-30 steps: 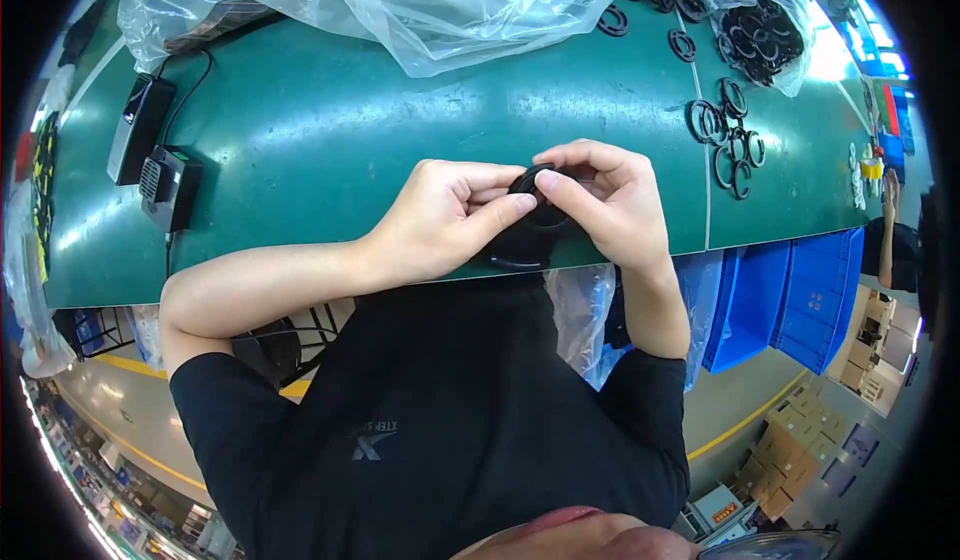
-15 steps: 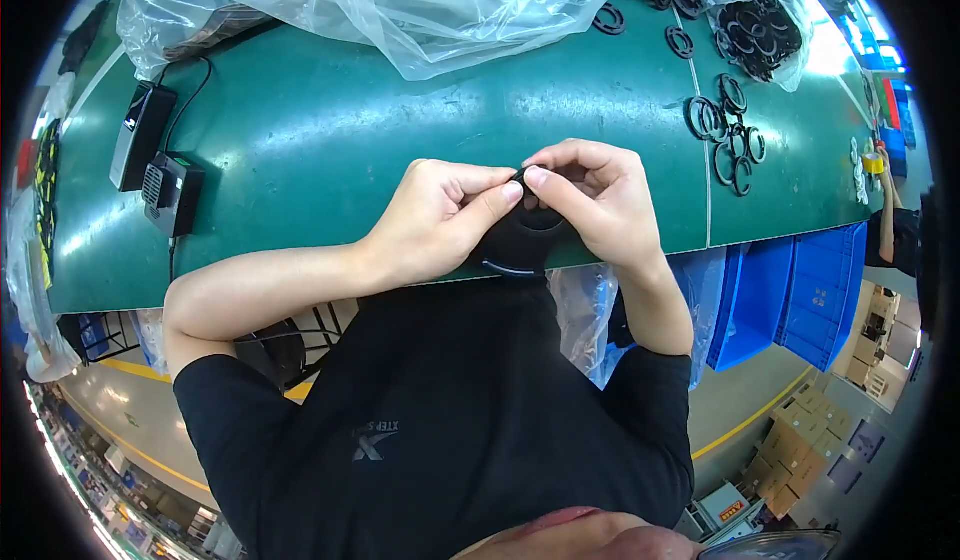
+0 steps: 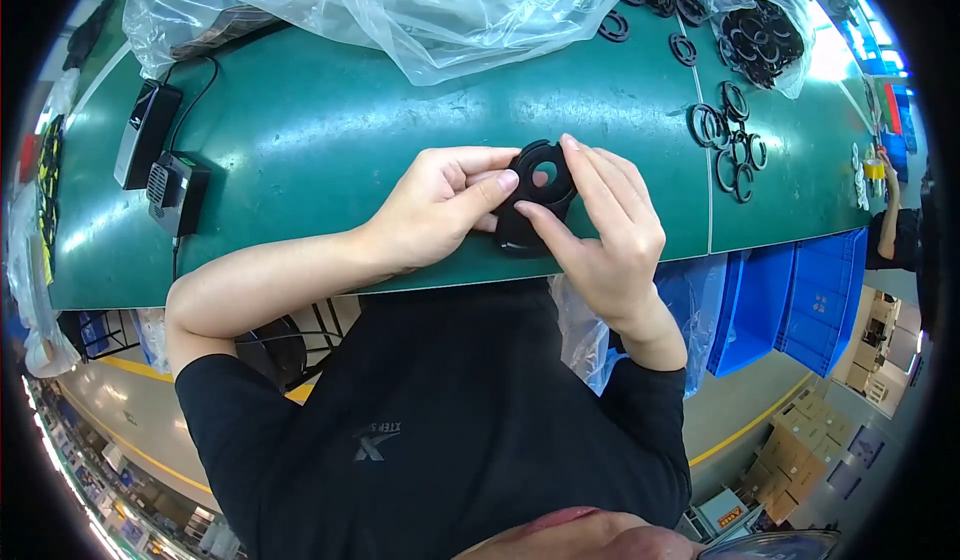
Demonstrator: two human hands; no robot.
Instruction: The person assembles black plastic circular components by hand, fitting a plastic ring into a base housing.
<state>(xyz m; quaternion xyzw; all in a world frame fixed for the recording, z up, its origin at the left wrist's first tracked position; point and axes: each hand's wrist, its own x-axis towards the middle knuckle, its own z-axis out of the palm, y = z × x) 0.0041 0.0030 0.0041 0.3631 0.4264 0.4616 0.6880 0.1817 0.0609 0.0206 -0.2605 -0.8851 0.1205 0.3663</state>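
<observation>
Between my hands, just above the near edge of the green table, is a black plastic part (image 3: 520, 232) with a round hole at its upper end and a rounded lower end. A black ring (image 3: 547, 194) sits around that hole. My left hand (image 3: 440, 205) grips the part's left side, thumb on the face beside the hole and fingers behind. My right hand (image 3: 615, 225) holds the right side, with fingertips at the upper rim and the thumb low on the face. Loose black rings (image 3: 738, 150) lie on the table to the right.
A large clear plastic bag (image 3: 420, 30) covers the far side. An open bag of black rings (image 3: 765, 45) stands far right. Two black devices with a cable (image 3: 178, 195) are at left. Blue crates (image 3: 790, 300) stand beside the table's right front. Another person's arm (image 3: 888, 210) shows far right.
The black part has tilted so its face and hole now show. My right hand's fingers have spread from a pinch at the top to span its right side; my left thumb is on the face.
</observation>
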